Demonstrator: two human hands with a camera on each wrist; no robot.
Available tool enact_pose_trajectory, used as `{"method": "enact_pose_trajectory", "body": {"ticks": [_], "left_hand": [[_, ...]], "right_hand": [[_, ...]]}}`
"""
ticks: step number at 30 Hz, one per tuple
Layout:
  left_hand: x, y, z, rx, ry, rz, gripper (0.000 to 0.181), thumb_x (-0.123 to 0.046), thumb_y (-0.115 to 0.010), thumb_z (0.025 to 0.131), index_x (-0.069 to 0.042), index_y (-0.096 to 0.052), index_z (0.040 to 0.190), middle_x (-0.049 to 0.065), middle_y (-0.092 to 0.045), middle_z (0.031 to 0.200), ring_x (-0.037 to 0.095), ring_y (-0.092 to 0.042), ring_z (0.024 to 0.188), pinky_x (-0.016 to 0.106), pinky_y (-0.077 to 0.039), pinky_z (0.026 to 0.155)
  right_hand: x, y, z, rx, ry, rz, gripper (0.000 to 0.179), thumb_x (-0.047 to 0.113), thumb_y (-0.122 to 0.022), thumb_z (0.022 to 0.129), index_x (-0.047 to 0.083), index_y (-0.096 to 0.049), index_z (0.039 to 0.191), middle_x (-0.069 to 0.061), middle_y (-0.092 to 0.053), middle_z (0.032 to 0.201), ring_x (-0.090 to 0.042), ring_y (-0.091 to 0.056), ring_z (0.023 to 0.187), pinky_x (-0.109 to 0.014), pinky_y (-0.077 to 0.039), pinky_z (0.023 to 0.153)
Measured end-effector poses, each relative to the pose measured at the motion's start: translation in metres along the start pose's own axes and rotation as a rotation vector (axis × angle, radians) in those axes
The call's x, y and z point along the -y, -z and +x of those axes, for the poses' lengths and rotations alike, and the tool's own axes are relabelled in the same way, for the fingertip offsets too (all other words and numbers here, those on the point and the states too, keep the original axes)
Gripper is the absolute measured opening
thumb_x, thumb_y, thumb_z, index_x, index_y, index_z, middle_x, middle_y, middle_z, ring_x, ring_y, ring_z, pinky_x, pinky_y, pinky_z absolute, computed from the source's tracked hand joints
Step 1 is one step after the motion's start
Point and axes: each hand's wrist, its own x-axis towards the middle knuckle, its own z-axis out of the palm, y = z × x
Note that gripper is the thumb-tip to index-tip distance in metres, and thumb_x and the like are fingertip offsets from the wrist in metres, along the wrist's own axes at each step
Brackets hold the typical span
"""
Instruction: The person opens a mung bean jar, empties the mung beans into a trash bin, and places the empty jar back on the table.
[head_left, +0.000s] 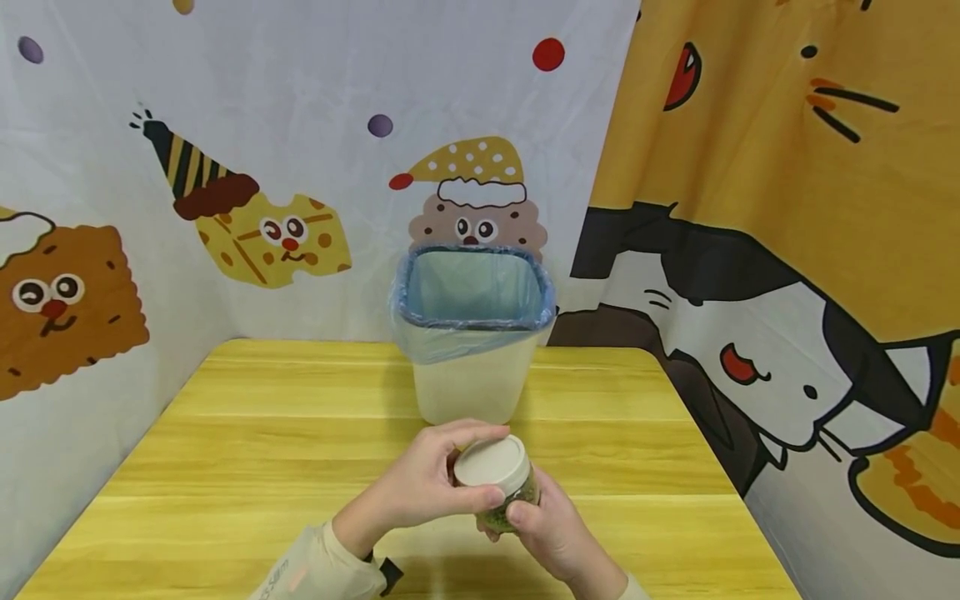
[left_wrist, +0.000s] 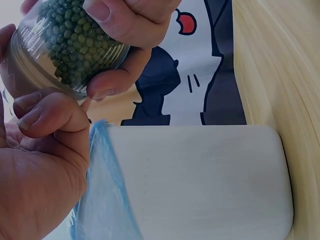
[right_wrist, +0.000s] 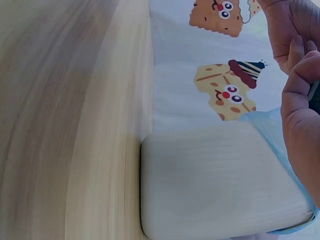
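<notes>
A small clear jar [head_left: 495, 483] of green mung beans [left_wrist: 80, 42] is held up over the table's near side, its lid tilted upward. My right hand [head_left: 551, 529] grips the glass body from the right, thumb across its front. Around the cream lid [head_left: 491, 464] curl the thumb and fingers of my left hand [head_left: 423, 477]. In the left wrist view, both hands meet at the jar, and the lid sits on its mouth. The right wrist view shows my right hand [right_wrist: 305, 125] at the edge, with the jar mostly hidden behind its fingers.
A cream bin [head_left: 472, 383] lined with a blue plastic bag [head_left: 420, 342] stands at the back of the wooden table [head_left: 300, 433], just beyond my hands. Cartoon-printed cloth [head_left: 300, 83] hangs behind and along both sides.
</notes>
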Motion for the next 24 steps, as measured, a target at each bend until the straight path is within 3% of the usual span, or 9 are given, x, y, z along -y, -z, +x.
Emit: {"method": "enact_pose_trajectory", "body": {"ticks": [4,9,12,16,19,24], "left_hand": [[-0.001,-0.0013,0.0009,-0.011,0.032,0.009,0.057,-0.016,-0.084,0.092,-0.004,-0.065,0.144,0.018,-0.067,0.139,0.007,-0.067,0.097,0.03,-0.065,0.071],[0.0006,-0.0014,0.0029,-0.002,0.049,0.034,0.057,-0.02,-0.084,0.093,-0.006,-0.065,0.145,0.017,-0.068,0.138,0.004,-0.066,0.086,0.027,-0.063,0.066],[0.0025,0.0014,0.0034,0.029,0.041,-0.012,0.056,-0.016,-0.084,0.093,-0.004,-0.065,0.144,0.018,-0.069,0.134,0.0,-0.06,0.071,0.022,-0.056,0.058],[0.0032,0.0061,0.0044,0.077,0.048,-0.079,0.056,-0.012,-0.082,0.094,-0.002,-0.063,0.146,0.014,-0.073,0.115,-0.001,-0.052,0.059,0.018,-0.047,0.051],[0.0027,0.0076,0.0049,0.1,0.071,-0.089,0.058,-0.014,-0.083,0.093,-0.003,-0.063,0.147,0.008,-0.074,0.104,0.0,-0.056,0.059,0.02,-0.051,0.052],[0.0023,0.0069,0.0046,0.093,0.111,-0.069,0.058,-0.016,-0.084,0.092,-0.008,-0.064,0.146,0.009,-0.075,0.106,0.003,-0.062,0.062,0.025,-0.056,0.055]], "right_hand": [[-0.0005,0.0012,-0.0001,-0.011,-0.005,-0.002,0.042,0.031,-0.054,0.113,0.007,-0.049,0.146,0.005,-0.067,0.127,-0.007,-0.065,0.099,-0.022,-0.056,0.084],[-0.0011,0.0048,-0.0004,0.022,-0.042,0.104,0.042,0.034,-0.052,0.112,0.01,-0.048,0.147,0.007,-0.067,0.129,-0.007,-0.064,0.098,-0.021,-0.055,0.084],[-0.0014,0.0066,-0.0002,0.064,-0.045,0.162,0.044,0.036,-0.049,0.112,0.013,-0.046,0.15,0.006,-0.065,0.133,-0.007,-0.063,0.098,-0.022,-0.054,0.083],[-0.0008,0.0078,-0.0001,0.085,-0.056,0.205,0.048,0.04,-0.049,0.111,0.014,-0.046,0.151,0.006,-0.065,0.133,-0.008,-0.063,0.096,-0.022,-0.053,0.081],[-0.0012,0.0081,0.0006,0.093,-0.075,0.197,0.046,0.04,-0.051,0.11,0.014,-0.05,0.149,0.007,-0.066,0.13,-0.007,-0.064,0.096,-0.021,-0.053,0.081],[-0.0042,0.0089,0.0015,0.106,-0.082,0.173,0.044,0.04,-0.051,0.11,0.015,-0.052,0.146,0.007,-0.068,0.127,-0.007,-0.065,0.096,-0.021,-0.053,0.081]]}}
